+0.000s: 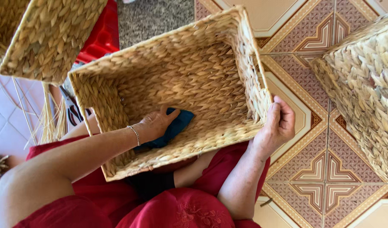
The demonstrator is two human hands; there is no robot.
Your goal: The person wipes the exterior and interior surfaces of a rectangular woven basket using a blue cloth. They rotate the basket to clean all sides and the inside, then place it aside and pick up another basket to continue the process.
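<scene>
Right now your left hand [153,124] presses a dark teal cloth [177,124] flat against the inside of the woven basket [194,71] on your lap, while your right hand [278,126] clamps its corner rim.

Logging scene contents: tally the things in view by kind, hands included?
Woven baskets: 3, on the lap, top left, right
Blue cloth: 1
Scissors: 1
Red plastic thing: 1
Bracelet: 1
Hands: 2, left hand on the cloth, right hand on the basket rim
Total: 9
</scene>
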